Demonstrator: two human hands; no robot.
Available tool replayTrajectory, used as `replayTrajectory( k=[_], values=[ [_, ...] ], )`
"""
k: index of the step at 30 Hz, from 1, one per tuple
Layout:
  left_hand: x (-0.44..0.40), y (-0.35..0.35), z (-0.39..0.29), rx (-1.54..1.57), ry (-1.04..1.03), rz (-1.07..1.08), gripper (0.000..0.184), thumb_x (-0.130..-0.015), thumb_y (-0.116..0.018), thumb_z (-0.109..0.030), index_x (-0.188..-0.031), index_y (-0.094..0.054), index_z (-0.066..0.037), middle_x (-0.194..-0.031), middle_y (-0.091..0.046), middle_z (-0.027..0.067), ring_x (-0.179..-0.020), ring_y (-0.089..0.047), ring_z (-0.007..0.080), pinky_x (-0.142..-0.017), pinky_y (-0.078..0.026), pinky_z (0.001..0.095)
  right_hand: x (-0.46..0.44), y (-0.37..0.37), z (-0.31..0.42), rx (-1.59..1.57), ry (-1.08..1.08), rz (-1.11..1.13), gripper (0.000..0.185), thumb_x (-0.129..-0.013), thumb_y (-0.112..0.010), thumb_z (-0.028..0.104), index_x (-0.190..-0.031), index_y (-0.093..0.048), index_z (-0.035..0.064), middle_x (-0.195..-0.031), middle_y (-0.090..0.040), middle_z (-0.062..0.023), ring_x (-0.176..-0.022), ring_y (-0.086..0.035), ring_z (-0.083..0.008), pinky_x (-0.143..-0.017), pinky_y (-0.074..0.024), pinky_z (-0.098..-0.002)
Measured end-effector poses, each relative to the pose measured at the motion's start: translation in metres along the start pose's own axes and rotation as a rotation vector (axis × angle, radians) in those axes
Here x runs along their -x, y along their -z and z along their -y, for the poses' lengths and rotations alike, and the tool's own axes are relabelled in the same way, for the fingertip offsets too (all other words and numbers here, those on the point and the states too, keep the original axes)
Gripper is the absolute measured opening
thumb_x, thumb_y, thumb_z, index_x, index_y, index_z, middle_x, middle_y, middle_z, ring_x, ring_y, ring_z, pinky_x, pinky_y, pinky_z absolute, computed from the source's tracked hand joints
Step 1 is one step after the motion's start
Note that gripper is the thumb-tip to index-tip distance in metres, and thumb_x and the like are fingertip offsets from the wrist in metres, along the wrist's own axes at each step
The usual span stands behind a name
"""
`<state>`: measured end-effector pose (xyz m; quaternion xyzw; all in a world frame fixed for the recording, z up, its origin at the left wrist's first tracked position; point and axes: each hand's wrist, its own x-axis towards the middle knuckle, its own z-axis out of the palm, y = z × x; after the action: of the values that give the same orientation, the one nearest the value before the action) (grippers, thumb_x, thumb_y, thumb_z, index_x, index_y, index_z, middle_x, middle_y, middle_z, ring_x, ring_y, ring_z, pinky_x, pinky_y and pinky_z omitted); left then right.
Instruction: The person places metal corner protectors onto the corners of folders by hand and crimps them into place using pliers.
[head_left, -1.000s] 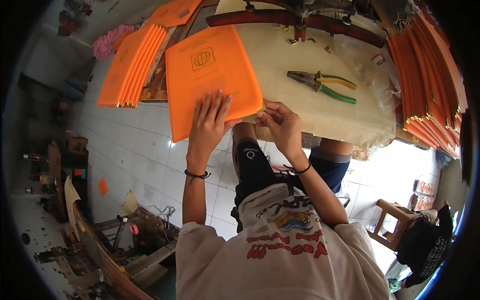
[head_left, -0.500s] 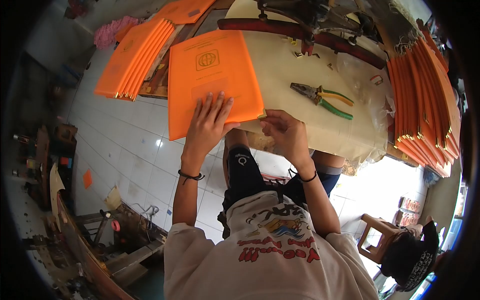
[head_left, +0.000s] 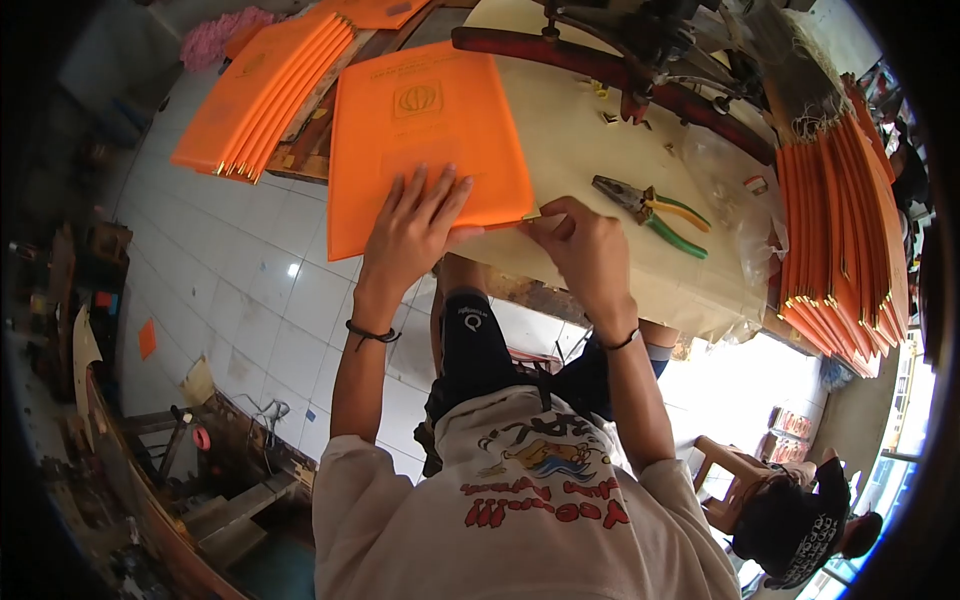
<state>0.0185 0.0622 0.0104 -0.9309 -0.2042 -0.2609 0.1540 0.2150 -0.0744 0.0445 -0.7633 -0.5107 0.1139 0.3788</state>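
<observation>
An orange folder (head_left: pixel 440 130) with a printed round emblem lies at the table's near edge, its lower left part jutting past it. My left hand (head_left: pixel 412 220) rests flat on the cover, fingers stretched and slightly apart. At the folder's lower right corner, my right hand (head_left: pixel 585 245) pinches with thumb and forefinger at a small gold metal corner (head_left: pixel 531 219); the fingertips partly hide it. Pliers (head_left: pixel 655 215) with green and yellow handles lie to the right of the folder. Several loose gold corners (head_left: pixel 609 118) are scattered farther back on the table.
A stack of orange folders (head_left: pixel 265 90) sits at the left, another stack (head_left: pixel 835 240) at the right. A dark red metal bar (head_left: pixel 540 45) of a machine crosses the back of the table. Clear plastic (head_left: pixel 735 190) lies at the right. A person (head_left: pixel 800 520) is at lower right.
My right hand has turned slightly at the folder's corner, wrist a little higher and fingers still pinched. My left hand stays flat on the cover. The whole view has shifted a little.
</observation>
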Motion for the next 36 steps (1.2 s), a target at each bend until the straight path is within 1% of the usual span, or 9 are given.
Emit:
replayTrajectory(
  k=[3, 12, 21, 27, 30, 31, 32, 34, 36],
  values=[
    [-0.007, -0.006, -0.002, 0.013, 0.026, 0.0, 0.061, -0.085, -0.064, -0.053, -0.13, -0.06, -0.011, -0.131, -0.061, 0.0125, -0.12, -0.058, 0.0365, -0.1, -0.049, 0.0513, -0.02, 0.01, -0.003, 0.154, 0.065, -0.006, 0.034, -0.073, -0.082, 0.033, -0.093, -0.071, 0.0081, -0.065, -0.068, -0.0071, -0.062, -0.068, -0.0256, -0.058, -0.0527, -0.037],
    [-0.018, 0.001, -0.013, 0.045, -0.011, 0.049, 0.048, -0.087, -0.07, -0.03, -0.129, -0.061, -0.009, -0.129, -0.062, 0.0113, -0.117, -0.06, 0.033, -0.101, -0.05, 0.0474, -0.019, 0.011, -0.021, -0.151, 0.16, 0.045, 0.038, -0.077, -0.08, 0.018, -0.109, -0.067, 0.0029, -0.089, -0.072, -0.0121, -0.081, -0.071, -0.0264, -0.073, -0.0546, -0.0345],
    [-0.009, -0.011, -0.017, 0.069, 0.021, -0.136, 0.042, -0.086, -0.072, -0.028, -0.123, -0.065, -0.009, -0.127, -0.062, 0.0099, -0.114, -0.06, 0.0331, -0.097, -0.053, 0.0491, -0.032, 0.001, -0.02, -0.333, 0.145, 0.075, 0.04, -0.081, -0.081, 0.016, -0.115, -0.067, 0.0004, -0.09, -0.07, -0.0052, -0.081, -0.063, -0.0089, -0.078, -0.0524, -0.0249],
    [-0.008, 0.002, -0.065, -0.039, 0.428, -0.406, 0.036, -0.078, -0.08, -0.015, -0.111, -0.069, -0.008, -0.109, -0.066, 0.0054, -0.103, -0.06, 0.0286, -0.09, -0.047, 0.0427, -0.038, -0.009, -0.029, -0.521, 0.125, 0.099, 0.04, -0.078, -0.084, 0.017, -0.11, -0.069, -0.0004, -0.083, -0.063, 0.0015, -0.075, -0.056, -0.006, -0.071, -0.0489, -0.0221],
    [-0.005, -0.005, -0.092, 0.331, 0.606, -0.638, 0.018, -0.086, -0.074, -0.012, -0.101, -0.067, -0.006, -0.1, -0.064, 0.0072, -0.092, -0.062, 0.0263, -0.08, -0.048, 0.0418, -0.044, -0.015, -0.035, -0.653, 0.18, 0.12, 0.036, -0.079, -0.083, 0.016, -0.109, -0.07, -0.0001, -0.083, -0.059, 0.0035, -0.073, -0.053, -0.0051, -0.068, -0.0467, -0.0203],
    [-0.005, -0.005, -0.109, 0.707, 0.813, -0.619, 0.011, -0.089, -0.07, -0.006, -0.099, -0.065, -0.003, -0.098, -0.065, 0.011, -0.079, -0.065, 0.0252, -0.07, -0.051, 0.0365, -0.046, -0.015, -0.034, -0.697, 0.192, 0.127, 0.034, -0.08, -0.083, 0.015, -0.108, -0.07, -0.0001, -0.083, -0.06, 0.0036, -0.073, -0.053, -0.0051, -0.068, -0.0468, -0.0203],
    [-0.004, -0.014, -0.112, 0.815, 0.784, -0.579, 0.018, -0.094, -0.066, -0.01, -0.108, -0.062, -0.002, -0.098, -0.067, 0.0146, -0.073, -0.068, 0.0246, -0.064, -0.054, 0.0326, -0.048, -0.015, -0.033, -0.743, 0.199, 0.133, 0.033, -0.08, -0.083, 0.014, -0.106, -0.071, 0.0, -0.084, -0.06, 0.0037, -0.073, -0.054, -0.0051, -0.067, -0.0469, -0.0202],
    [-0.015, 0.004, -0.12, 1.666, 1.018, -0.429, 0.036, -0.1, -0.058, -0.024, -0.124, -0.054, 0.002, -0.108, -0.066, 0.0195, -0.085, -0.07, 0.0269, -0.075, -0.057, 0.0343, -0.049, -0.016, -0.033, -0.817, 0.197, 0.143, 0.03, -0.08, -0.082, 0.013, -0.104, -0.071, -0.0001, -0.084, -0.061, 0.0035, -0.072, -0.055, -0.0049, -0.066, -0.0473, -0.0202],
    [-0.026, 0.016, -0.112, 1.921, 1.006, -0.326, 0.055, -0.101, -0.05, -0.038, -0.133, -0.044, 0.006, -0.117, -0.061, 0.0237, -0.098, -0.067, 0.0301, -0.087, -0.055, 0.0368, -0.05, -0.016, -0.033, -0.868, 0.188, 0.146, 0.028, -0.08, -0.082, 0.012, -0.103, -0.071, -0.0003, -0.085, -0.062, 0.0027, -0.072, -0.055, -0.0044, -0.066, -0.048, -0.0203]
  ],
)
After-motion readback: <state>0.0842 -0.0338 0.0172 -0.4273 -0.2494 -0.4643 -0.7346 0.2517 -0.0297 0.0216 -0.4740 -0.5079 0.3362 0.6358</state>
